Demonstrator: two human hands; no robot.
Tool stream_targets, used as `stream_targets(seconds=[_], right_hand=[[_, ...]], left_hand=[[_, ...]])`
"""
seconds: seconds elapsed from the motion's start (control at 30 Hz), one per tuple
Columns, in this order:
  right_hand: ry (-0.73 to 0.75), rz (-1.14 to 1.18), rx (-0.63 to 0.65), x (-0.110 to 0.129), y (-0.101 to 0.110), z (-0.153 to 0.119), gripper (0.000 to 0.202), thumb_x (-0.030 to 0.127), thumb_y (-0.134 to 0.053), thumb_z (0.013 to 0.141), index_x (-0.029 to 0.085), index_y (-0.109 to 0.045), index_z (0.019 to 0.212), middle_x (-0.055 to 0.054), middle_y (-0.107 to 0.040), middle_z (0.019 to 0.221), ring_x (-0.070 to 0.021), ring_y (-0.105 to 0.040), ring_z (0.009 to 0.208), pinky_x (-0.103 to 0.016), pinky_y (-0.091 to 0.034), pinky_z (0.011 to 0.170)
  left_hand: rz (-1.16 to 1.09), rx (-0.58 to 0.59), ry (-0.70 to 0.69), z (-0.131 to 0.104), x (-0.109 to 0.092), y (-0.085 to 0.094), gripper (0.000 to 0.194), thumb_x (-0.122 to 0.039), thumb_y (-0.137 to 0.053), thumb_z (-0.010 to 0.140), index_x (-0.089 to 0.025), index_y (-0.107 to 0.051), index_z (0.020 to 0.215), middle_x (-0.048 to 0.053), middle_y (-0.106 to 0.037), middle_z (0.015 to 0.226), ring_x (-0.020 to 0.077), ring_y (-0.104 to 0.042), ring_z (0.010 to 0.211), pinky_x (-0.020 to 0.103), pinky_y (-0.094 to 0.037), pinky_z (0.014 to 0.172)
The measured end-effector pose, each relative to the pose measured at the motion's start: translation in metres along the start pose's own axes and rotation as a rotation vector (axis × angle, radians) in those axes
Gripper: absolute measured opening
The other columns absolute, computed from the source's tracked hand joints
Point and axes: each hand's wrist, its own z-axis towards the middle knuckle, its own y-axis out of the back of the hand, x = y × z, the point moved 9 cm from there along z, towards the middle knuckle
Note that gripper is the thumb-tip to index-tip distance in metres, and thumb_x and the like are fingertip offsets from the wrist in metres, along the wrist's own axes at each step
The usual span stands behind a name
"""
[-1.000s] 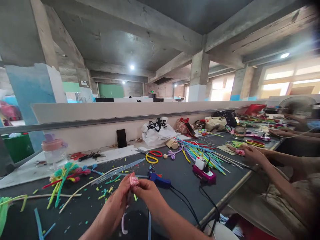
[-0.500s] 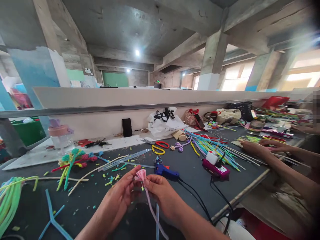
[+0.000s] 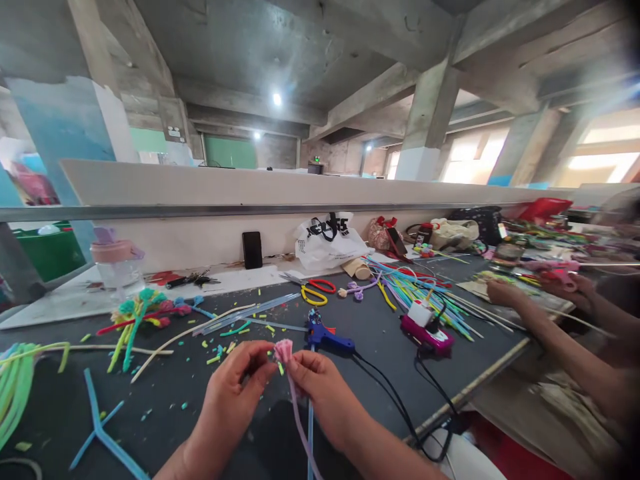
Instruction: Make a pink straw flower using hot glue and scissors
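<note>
A small pink flower head (image 3: pixel 283 351) of bunched pipe cleaner sits on a long pale-pink stem (image 3: pixel 299 420) that hangs down toward me. My right hand (image 3: pixel 320 387) pinches it just under the head, thumb and fingers closed. From the other side, my left hand (image 3: pixel 239 383) has its curled thumb and index fingertips at the flower's left edge; the contact itself is partly hidden. Just beyond my right hand lies a blue hot glue gun (image 3: pixel 330 339), its nozzle end pointing left. A light-blue stick (image 3: pixel 311 433) runs beneath the stem.
Scissors (image 3: pixel 316 292) with red and yellow handles lie behind the glue gun. Pipe cleaners (image 3: pixel 425 293) and a purple power strip (image 3: pixel 427 335) are at right, with cables off the table edge. Finished-looking colourful pieces (image 3: pixel 140 313) and scraps lie left. A co-worker's hands (image 3: pixel 505 293) work far right.
My left hand's spread fingers have curled in toward the flower's edge. My right hand keeps its pinch. The co-worker's farther hand has lifted with something pink or red.
</note>
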Motion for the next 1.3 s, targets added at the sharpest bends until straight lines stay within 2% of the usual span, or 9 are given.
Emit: stream_targets(seconds=[0.13, 0.33, 0.63, 0.73, 0.87, 1.0, 1.07, 1.2, 1.3], right_hand=[[0.033, -0.079, -0.019, 0.001, 0.001, -0.002, 0.038, 0.051, -0.068, 0.068, 0.015, -0.057, 0.064, 0.006, -0.037, 0.055, -0.0086, -0.026, 0.053, -0.024, -0.018, 0.052], [0.016, -0.025, -0.038, -0.002, 0.000, -0.002, 0.038, 0.050, -0.071, 0.066, 0.016, -0.055, 0.063, 0.005, -0.040, 0.055, -0.0087, -0.029, 0.053, -0.024, -0.019, 0.053], [0.011, 0.012, 0.010, -0.005, -0.006, -0.006, 0.035, 0.047, -0.070, 0.068, 0.015, -0.056, 0.064, 0.005, -0.038, 0.055, -0.0084, -0.027, 0.053, -0.024, -0.018, 0.053], [-0.040, 0.056, 0.033, -0.010, -0.009, -0.008, 0.034, 0.045, -0.072, 0.067, 0.015, -0.056, 0.063, 0.006, -0.038, 0.055, -0.0077, -0.026, 0.052, -0.023, -0.018, 0.052], [-0.096, 0.115, 0.030, -0.013, -0.012, -0.011, 0.036, 0.044, -0.076, 0.062, 0.015, -0.055, 0.060, 0.006, -0.039, 0.055, -0.0071, -0.028, 0.052, -0.022, -0.021, 0.053], [-0.106, 0.193, 0.054, -0.010, -0.015, -0.012, 0.035, 0.042, -0.078, 0.061, 0.014, -0.057, 0.061, 0.006, -0.040, 0.055, -0.0063, -0.030, 0.051, -0.020, -0.024, 0.052], [-0.087, 0.238, 0.071, -0.006, -0.016, -0.011, 0.033, 0.040, -0.077, 0.062, 0.013, -0.059, 0.063, 0.005, -0.043, 0.055, -0.0060, -0.031, 0.050, -0.020, -0.025, 0.052], [-0.047, 0.297, 0.061, -0.002, -0.011, -0.008, 0.031, 0.039, -0.077, 0.063, 0.012, -0.063, 0.068, 0.002, -0.050, 0.058, -0.0067, -0.039, 0.051, -0.020, -0.029, 0.054], [-0.031, 0.308, 0.039, -0.005, -0.008, -0.006, 0.032, 0.041, -0.076, 0.064, 0.012, -0.064, 0.072, 0.001, -0.053, 0.062, -0.0083, -0.044, 0.054, -0.022, -0.033, 0.058]], left_hand=[[0.060, -0.012, -0.073, -0.004, -0.007, 0.000, 0.021, -0.025, -0.073, 0.065, -0.024, -0.070, 0.086, 0.001, -0.061, 0.071, 0.0165, -0.053, 0.064, 0.025, -0.043, 0.062], [0.054, -0.082, -0.073, -0.008, 0.003, 0.005, 0.032, -0.025, -0.079, 0.056, -0.025, -0.066, 0.086, -0.002, -0.060, 0.070, 0.0148, -0.051, 0.061, 0.025, -0.041, 0.062], [0.246, -0.035, -0.228, -0.005, -0.027, 0.004, 0.006, -0.023, -0.064, 0.074, -0.026, -0.069, 0.072, 0.002, -0.067, 0.076, 0.0187, -0.058, 0.074, 0.025, -0.041, 0.071], [0.282, -0.068, -0.147, 0.000, -0.016, 0.009, 0.008, -0.026, -0.062, 0.074, -0.024, -0.066, 0.068, 0.000, -0.064, 0.069, 0.0173, -0.056, 0.066, 0.025, -0.041, 0.065], [0.170, -0.092, 0.075, 0.007, 0.011, 0.015, 0.015, -0.035, -0.059, 0.075, -0.021, -0.062, 0.070, -0.003, -0.055, 0.056, 0.0140, -0.048, 0.054, 0.023, -0.038, 0.053], [0.078, -0.123, 0.146, 0.013, 0.022, 0.022, 0.027, -0.044, -0.053, 0.078, -0.020, -0.055, 0.065, -0.005, -0.049, 0.049, 0.0117, -0.043, 0.048, 0.022, -0.035, 0.049], [0.096, -0.065, 0.222, 0.015, 0.032, 0.017, 0.038, -0.051, -0.050, 0.078, -0.019, -0.055, 0.059, -0.004, -0.048, 0.046, 0.0117, -0.042, 0.045, 0.022, -0.033, 0.045], [-0.048, 0.289, 0.313, 0.004, 0.044, -0.026, 0.044, -0.056, -0.053, 0.075, -0.015, -0.069, 0.071, 0.002, -0.059, 0.057, 0.0136, -0.049, 0.052, 0.023, -0.037, 0.049], [-0.213, 0.328, 0.275, -0.006, 0.038, -0.044, 0.035, -0.047, -0.064, 0.072, -0.018, -0.073, 0.088, 0.003, -0.066, 0.073, 0.0166, -0.057, 0.070, 0.024, -0.044, 0.065]])
